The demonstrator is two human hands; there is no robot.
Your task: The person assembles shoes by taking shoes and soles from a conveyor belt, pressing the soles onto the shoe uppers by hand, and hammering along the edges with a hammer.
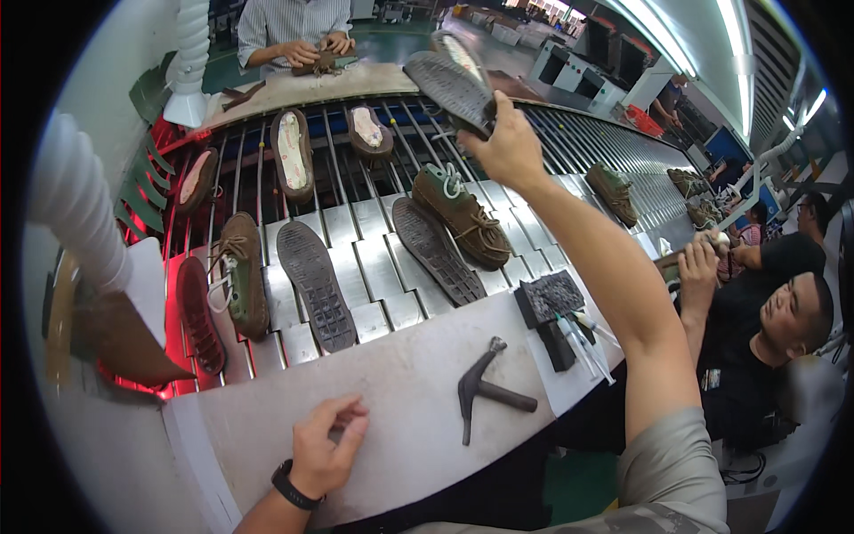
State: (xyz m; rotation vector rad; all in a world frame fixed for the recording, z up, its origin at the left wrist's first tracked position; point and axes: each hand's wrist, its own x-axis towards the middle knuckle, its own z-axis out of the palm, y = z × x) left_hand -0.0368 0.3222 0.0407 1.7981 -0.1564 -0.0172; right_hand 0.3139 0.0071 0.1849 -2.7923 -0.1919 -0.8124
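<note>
Raised over the roller line, my right hand (511, 142) grips a dark shoe sole (449, 89), its tread showing. Close behind that sole is a shoe (461, 58) with a pale bottom; whether my fingers touch it too is hidden. My left hand (327, 449), with a black band at the wrist, is over the pale work board (409, 374). Its fingers curl loosely, the thumb stands apart, and nothing shows in them. A hammer (485, 390) lies on the board to its right. Beyond the board are a brown-green laced shoe (463, 218) and a loose sole (436, 249).
On the left stand another laced shoe (243, 276) and dark soles (316, 285). Several shoes lie bottom up on the rollers, one (292, 156) near the middle. A black block (549, 298) and syringes (583, 347) sit right. People work across the line and at right; white hoses (80, 196) hang left.
</note>
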